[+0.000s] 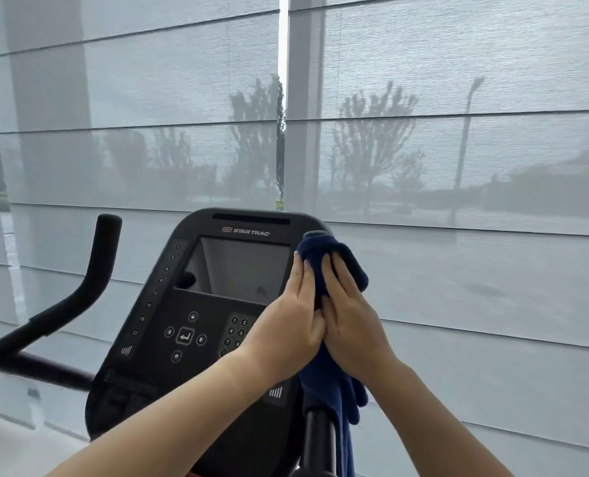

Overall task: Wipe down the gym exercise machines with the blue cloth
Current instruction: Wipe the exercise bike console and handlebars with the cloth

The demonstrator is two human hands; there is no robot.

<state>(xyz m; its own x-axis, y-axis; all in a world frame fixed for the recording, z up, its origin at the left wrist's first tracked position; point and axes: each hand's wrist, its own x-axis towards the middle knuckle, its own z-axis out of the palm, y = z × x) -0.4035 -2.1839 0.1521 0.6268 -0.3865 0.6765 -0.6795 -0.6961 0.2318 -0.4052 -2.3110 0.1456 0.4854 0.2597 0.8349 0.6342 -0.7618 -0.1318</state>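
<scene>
A black exercise-bike console (196, 304) with a dark screen and keypad fills the middle of the view. A dark blue cloth (337, 253) is draped over the console's upper right edge, and its tail hangs down below my wrists. My left hand (291, 321) lies flat with straight fingers against the cloth's left side, over the console face. My right hand (351, 321) presses flat on the cloth from the right. The two hands touch at the thumbs, with the cloth sandwiched between them. Most of the console's right edge is hidden behind my hands and the cloth.
A black handlebar (93, 270) rises at the left of the console, and another black grip (317, 438) stands below the cloth's tail. Grey translucent window blinds (458, 132) span the wall just behind the machine.
</scene>
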